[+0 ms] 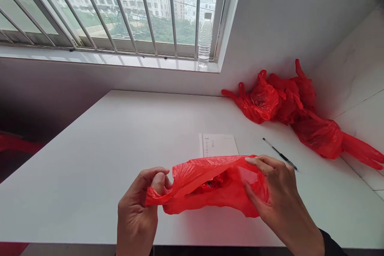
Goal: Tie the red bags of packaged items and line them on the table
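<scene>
Left hand (pixel 138 208), bare: thumb and fingers closed on the left corner of a red plastic bag (pixel 207 200). Right hand (pixel 279 192), bare, dark sleeve (pixel 328 242) at the wrist: placed at the bag's right end, thumb and fingers parted about the mouth; whether the film was pinched there could not be told. Hands set well apart, with the bag spread between them.

Red plastic bag, one: held over the near part of a white table (pixel 90 164), mouth partly open. Inside, something red with dark marks was glimpsed, not identified.

Risks, as judged: thin film could have been torn at the left corner by a hard outward pull, since much strain was likely borne by that one pinch. The right side could have been let slip, if only loosely held, and the mouth folded shut. Anything loose inside could have been spilled by a tilt toward the opening. A white notebook (pixel 220 146), partly hidden by the bag's upper edge, could have been dragged by trailing film. A pen (pixel 280 155), lying near the right knuckles, could have been knocked by an outward swing.

Also listed: red bags (pixel 270 100), heaped in the far right corner against the wall; clear bottle (pixel 205 42), upright on the window sill (pixel 120 60), judged safe from any slip.
</scene>
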